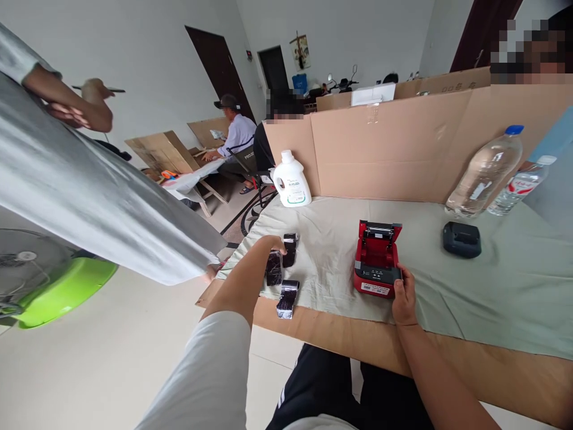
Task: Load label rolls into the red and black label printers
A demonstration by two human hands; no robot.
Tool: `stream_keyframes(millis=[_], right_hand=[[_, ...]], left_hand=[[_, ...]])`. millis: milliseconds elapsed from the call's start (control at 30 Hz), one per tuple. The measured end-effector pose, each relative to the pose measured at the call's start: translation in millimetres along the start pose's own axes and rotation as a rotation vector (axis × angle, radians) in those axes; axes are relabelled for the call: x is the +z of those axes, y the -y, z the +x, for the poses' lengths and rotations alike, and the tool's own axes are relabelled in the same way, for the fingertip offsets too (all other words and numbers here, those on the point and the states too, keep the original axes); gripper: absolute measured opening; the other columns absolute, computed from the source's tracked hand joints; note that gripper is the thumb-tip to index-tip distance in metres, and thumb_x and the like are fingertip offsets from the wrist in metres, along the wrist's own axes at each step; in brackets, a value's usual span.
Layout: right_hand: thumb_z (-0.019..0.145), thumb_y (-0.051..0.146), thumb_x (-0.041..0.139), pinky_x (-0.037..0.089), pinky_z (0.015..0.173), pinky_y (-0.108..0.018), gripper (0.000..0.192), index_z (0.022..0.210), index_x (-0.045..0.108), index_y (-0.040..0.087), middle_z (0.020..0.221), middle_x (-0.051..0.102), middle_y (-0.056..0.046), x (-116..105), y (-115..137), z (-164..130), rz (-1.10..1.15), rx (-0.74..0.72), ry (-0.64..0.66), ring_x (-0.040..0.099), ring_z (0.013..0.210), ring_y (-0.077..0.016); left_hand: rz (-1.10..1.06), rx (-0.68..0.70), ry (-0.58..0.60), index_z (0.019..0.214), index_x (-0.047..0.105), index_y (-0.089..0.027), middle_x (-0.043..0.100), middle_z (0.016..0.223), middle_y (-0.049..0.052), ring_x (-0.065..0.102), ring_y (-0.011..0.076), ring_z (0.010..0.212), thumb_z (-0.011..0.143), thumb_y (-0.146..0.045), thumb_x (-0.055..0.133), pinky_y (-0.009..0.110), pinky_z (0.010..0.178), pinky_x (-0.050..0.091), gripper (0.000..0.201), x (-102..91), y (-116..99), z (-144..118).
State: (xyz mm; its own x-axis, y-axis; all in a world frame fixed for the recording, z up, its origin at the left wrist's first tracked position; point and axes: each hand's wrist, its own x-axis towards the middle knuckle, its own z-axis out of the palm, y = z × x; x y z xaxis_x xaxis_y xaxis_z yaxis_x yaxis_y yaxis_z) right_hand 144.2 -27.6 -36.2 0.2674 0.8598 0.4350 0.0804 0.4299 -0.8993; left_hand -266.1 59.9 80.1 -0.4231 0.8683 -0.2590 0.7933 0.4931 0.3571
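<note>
Work surface: a table [514,370] of brown board, covered for most of its area by a pale green cloth [492,286]. A cardboard screen [403,143] stands along the far edge. The room has white walls, a pale floor and dark doors. A green fan [49,286] sits at the left. A person in a grey top [89,191] stands close at the left; another person sits at a separate table further back.

Containers: a white jug [291,180] with a white cap stands upright near the screen; contents cannot be seen. A large clear bottle [486,173] with a blue cap stands at the right, and the contents appear clear. A smaller bottle [521,185] with a white cap stands just beside it.

A red printer [376,260] sits on the cloth with its lid open; the compartment interior is dark and its contents cannot be determined. A black device [462,239] lies well apart to its right.

The right hand [404,298] rests against the near right corner of the red printer, fingers curled on its edge. The left hand [275,243] reaches to a group of black rolls [280,269] at the left edge of the cloth; fingers are on the rolls, but whether they are closed around one cannot be determined
</note>
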Motion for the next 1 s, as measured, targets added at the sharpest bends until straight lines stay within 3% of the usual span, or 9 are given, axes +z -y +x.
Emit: stream_keyframes(millis=[100, 200, 367, 500, 600, 700, 800, 867, 1000], right_hand=[[0.088, 0.052, 0.043, 0.041, 0.1, -0.048, 0.049, 0.126, 0.049, 0.022, 0.127, 0.053, -0.011, 0, 2, 0, -0.004, -0.006, -0.002, 0.051, 0.115, -0.0256], [0.088, 0.051, 0.043, 0.043, 0.098, -0.046, 0.047, 0.126, 0.049, 0.024, 0.127, 0.053, -0.009, 0, 4, 0, -0.02, -0.012, 0.005, 0.052, 0.115, -0.0249], [0.087, 0.051, 0.043, 0.044, 0.096, -0.045, 0.047, 0.126, 0.049, 0.024, 0.127, 0.054, -0.009, 0, 6, 0, -0.021, -0.004, 0.011, 0.053, 0.113, -0.024], [0.088, 0.049, 0.045, 0.042, 0.099, -0.046, 0.045, 0.126, 0.048, 0.026, 0.129, 0.052, -0.008, 1, 6, -1, -0.004, 0.01, 0.012, 0.051, 0.116, -0.0237], [0.088, 0.048, 0.045, 0.042, 0.099, -0.046, 0.045, 0.126, 0.048, 0.026, 0.129, 0.052, -0.008, 2, 4, -1, 0.002, -0.001, 0.004, 0.051, 0.116, -0.0235], [0.088, 0.048, 0.046, 0.042, 0.1, -0.047, 0.046, 0.127, 0.048, 0.024, 0.129, 0.052, -0.009, 4, 1, -1, -0.009, -0.016, -0.002, 0.05, 0.117, -0.0242], [0.088, 0.047, 0.045, 0.041, 0.1, -0.049, 0.047, 0.128, 0.047, 0.023, 0.129, 0.052, -0.01, 4, 2, -1, -0.06, -0.045, 0.0, 0.049, 0.118, -0.0253], [0.088, 0.047, 0.047, 0.039, 0.101, -0.051, 0.049, 0.13, 0.046, 0.023, 0.13, 0.051, -0.011, 3, 7, -2, -0.125, -0.092, -0.012, 0.048, 0.121, -0.0265], [0.084, 0.05, 0.052, 0.031, 0.105, -0.056, 0.052, 0.128, 0.05, 0.024, 0.142, 0.04, -0.011, -2, 27, -3, -0.314, -0.25, -0.017, 0.039, 0.128, -0.031]], left_hand=[[0.074, -0.112, -0.034, 0.117, 0.058, -0.016, 0.053, 0.129, 0.021, 0.047, 0.0415, 0.121, 0.064, -0.046, 0.072, 0.045, 0.091, 0.042, 0.063, 8.7, -22, 9], [0.087, -0.161, -0.094, 0.129, 0.047, -0.016, 0.043, 0.139, 0.023, 0.042, 0.0392, 0.126, 0.078, -0.053, 0.055, 0.046, 0.095, 0.038, 0.064, 26.6, -39, 10], [0.049, -0.17, -0.113, 0.126, 0.05, -0.015, 0.048, 0.133, 0.023, 0.041, 0.0388, 0.126, 0.079, -0.045, 0.058, 0.044, 0.094, 0.038, 0.056, 47.9, -42, 4], [0.018, -0.121, -0.102, 0.118, 0.057, -0.014, 0.053, 0.129, 0.022, 0.046, 0.0362, 0.122, 0.081, -0.037, 0.056, 0.041, 0.091, 0.04, 0.044, 39.8, -42, 0], [-0.026, -0.032, -0.052, 0.11, 0.063, -0.017, 0.064, 0.116, 0.014, 0.054, 0.029, 0.111, 0.083, -0.037, 0.055, 0.035, 0.087, 0.044, 0.035, 27.8, -58, -11], [-0.199, 0.131, 0.11, 0.103, 0.068, -0.018, 0.069, 0.097, 0.005, 0.061, 0.0214, 0.095, 0.079, -0.041, 0.059, 0.028, 0.078, 0.048, 0.034, 20.2, -90, -38], [-0.508, 0.363, 0.443, 0.098, 0.071, -0.014, 0.068, 0.085, 0.005, 0.061, 0.019, 0.081, 0.067, -0.045, 0.072, 0.028, 0.072, 0.05, 0.044, 19.7, -129, -82], [-0.543, 0.48, 0.616, 0.091, 0.073, -0.013, 0.068, 0.081, 0.005, 0.06, 0.018, 0.076, 0.059, -0.045, 0.077, 0.029, 0.068, 0.049, 0.045, 23.3, -157, -113], [-0.448, 0.557, 0.702, 0.08, 0.074, -0.014, 0.068, 0.079, 0.006, 0.061, 0.0204, 0.079, 0.056, -0.043, 0.079, 0.028, 0.063, 0.049, 0.038, 39.2, -208, -152]])
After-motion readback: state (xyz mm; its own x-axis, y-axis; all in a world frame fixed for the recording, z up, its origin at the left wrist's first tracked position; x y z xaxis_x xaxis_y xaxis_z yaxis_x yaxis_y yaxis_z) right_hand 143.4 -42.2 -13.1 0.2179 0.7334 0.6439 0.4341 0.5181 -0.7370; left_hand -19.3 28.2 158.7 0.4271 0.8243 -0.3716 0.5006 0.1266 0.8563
